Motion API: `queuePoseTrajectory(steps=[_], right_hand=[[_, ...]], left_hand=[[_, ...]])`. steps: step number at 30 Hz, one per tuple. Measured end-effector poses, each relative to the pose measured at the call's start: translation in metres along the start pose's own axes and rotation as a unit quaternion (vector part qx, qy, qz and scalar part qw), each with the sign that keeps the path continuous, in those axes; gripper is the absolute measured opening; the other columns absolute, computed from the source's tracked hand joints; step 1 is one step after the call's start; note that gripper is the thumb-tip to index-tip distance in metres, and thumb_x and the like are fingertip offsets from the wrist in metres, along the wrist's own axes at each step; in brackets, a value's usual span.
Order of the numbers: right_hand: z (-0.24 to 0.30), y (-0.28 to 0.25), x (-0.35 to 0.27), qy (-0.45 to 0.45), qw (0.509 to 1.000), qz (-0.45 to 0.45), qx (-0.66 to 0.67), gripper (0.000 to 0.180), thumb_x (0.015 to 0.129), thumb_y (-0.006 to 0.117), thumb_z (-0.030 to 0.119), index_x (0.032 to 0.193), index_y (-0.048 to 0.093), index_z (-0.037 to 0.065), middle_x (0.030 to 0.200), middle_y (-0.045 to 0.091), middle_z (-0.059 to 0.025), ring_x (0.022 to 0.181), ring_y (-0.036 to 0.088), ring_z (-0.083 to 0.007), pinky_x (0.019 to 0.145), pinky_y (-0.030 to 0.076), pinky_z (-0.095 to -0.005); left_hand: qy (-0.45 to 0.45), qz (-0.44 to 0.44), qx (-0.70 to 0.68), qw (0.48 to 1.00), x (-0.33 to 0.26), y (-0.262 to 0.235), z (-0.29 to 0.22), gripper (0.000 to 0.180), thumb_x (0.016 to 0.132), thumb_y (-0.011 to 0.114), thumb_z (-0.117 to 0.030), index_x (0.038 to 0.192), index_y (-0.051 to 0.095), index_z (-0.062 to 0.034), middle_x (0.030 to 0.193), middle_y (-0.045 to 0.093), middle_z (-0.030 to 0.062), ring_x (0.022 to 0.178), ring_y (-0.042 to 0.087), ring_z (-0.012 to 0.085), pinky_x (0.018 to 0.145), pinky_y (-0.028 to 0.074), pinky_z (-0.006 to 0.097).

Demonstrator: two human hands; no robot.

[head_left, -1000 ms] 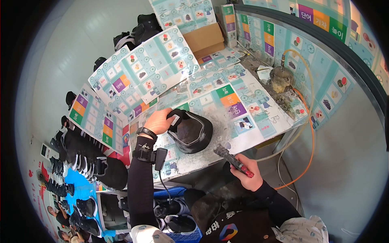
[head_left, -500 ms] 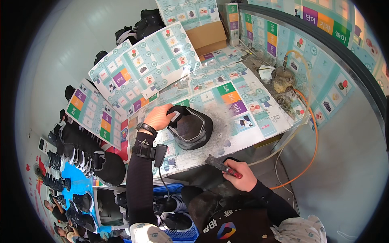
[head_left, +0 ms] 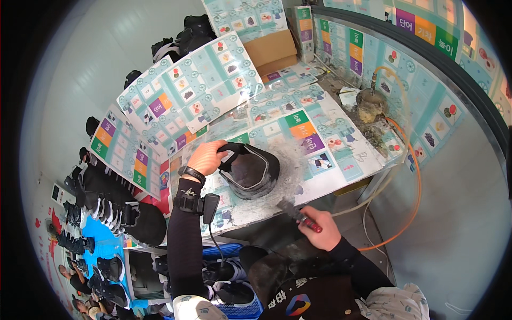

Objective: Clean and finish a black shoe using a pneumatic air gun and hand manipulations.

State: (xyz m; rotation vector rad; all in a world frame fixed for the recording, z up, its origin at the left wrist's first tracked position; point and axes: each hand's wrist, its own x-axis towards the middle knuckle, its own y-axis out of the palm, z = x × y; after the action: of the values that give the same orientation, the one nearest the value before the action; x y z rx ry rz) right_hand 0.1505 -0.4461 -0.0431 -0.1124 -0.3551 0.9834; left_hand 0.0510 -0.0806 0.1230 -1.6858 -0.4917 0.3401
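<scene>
Over the table (head_left: 242, 216), left hand (head_left: 207, 158): gripping the black shoe (head_left: 249, 173) by its collar!
Black shoe: on the tabletop, opening upward.
Red-handled tool (head_left: 311, 224): dark, blurred head near the table edge.
Right hand (head_left: 324, 229): wrapped round that handle!

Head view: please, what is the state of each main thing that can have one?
Black hollow piece: open side up, edge gripped
Left hand: closed on the piece's edge
Red-handled tool: held, apart from the piece
Right hand: closed around the tool
Table: dusty near the piece
Blue crate: holding shoes
</scene>
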Motion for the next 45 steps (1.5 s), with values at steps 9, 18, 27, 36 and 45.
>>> queuePoseTrajectory(steps=[9, 18, 27, 36, 45], right_hand=[[0.04, -0.034, 0.004, 0.056, 0.986, -0.033, 0.155, 0.024, 0.09, 0.068, -0.003, 0.113, 0.064, -0.001, 0.095, 0.075, -0.0101, 0.091, 0.072, -0.0174, 0.086, 0.053, -0.0307], [0.033, -0.002, -0.002, -0.038, 0.997, 0.019, 0.064, 0.021, 0.087, 0.074, 0.007, 0.104, 0.063, 0.002, 0.078, 0.062, -0.0191, 0.074, 0.065, -0.0423, 0.066, 0.049, -0.0425], [0.026, -0.001, 0.002, -0.015, 1.0, -0.005, 0.002, 0.016, 0.086, 0.073, 0.005, 0.1, 0.065, 0.002, 0.077, 0.066, -0.0167, 0.072, 0.067, -0.0383, 0.067, 0.051, -0.0374], [0.008, -0.004, 0.011, -0.022, 0.999, -0.026, -0.015, 0.034, 0.085, 0.074, 0.006, 0.117, 0.068, -0.002, 0.092, 0.07, -0.0239, 0.088, 0.068, -0.0464, 0.078, 0.055, -0.0457], [0.042, -0.026, 0.027, 0.058, 0.973, 0.047, 0.219, 0.025, 0.089, 0.071, 0.001, 0.114, 0.066, -0.001, 0.091, 0.074, -0.0118, 0.075, 0.067, -0.0223, 0.075, 0.054, -0.0336]], left_hand=[[0.121, -0.028, -0.062, 0.99, 0.015, -0.026, 0.012, 0.024, 0.093, 0.072, -0.011, 0.116, 0.075, -0.0072, 0.106, 0.076, 0.0189, 0.1, 0.071, 0.0405, 0.086, 0.056, 0.044], [0.062, 0.025, -0.043, 0.997, 0.01, -0.008, 0.005, 0.027, 0.093, 0.072, -0.013, 0.119, 0.076, -0.0069, 0.108, 0.077, 0.0185, 0.103, 0.07, 0.0414, 0.089, 0.054, 0.046], [0.105, 0.007, -0.045, 0.993, 0.006, -0.004, 0.011, 0.027, 0.093, 0.071, -0.015, 0.119, 0.076, -0.0078, 0.109, 0.077, 0.018, 0.103, 0.07, 0.0415, 0.089, 0.054, 0.047], [0.112, -0.024, -0.064, 0.991, 0.007, -0.018, 0.005, 0.027, 0.088, 0.066, -0.003, 0.112, 0.077, -0.0066, 0.106, 0.077, 0.0187, 0.102, 0.07, 0.0417, 0.087, 0.056, 0.047], [0.221, 0.006, -0.018, 0.975, 0.02, -0.016, 0.002, 0.026, 0.088, 0.07, -0.005, 0.113, 0.078, -0.0065, 0.105, 0.078, 0.016, 0.101, 0.072, 0.0382, 0.089, 0.057, 0.044]])
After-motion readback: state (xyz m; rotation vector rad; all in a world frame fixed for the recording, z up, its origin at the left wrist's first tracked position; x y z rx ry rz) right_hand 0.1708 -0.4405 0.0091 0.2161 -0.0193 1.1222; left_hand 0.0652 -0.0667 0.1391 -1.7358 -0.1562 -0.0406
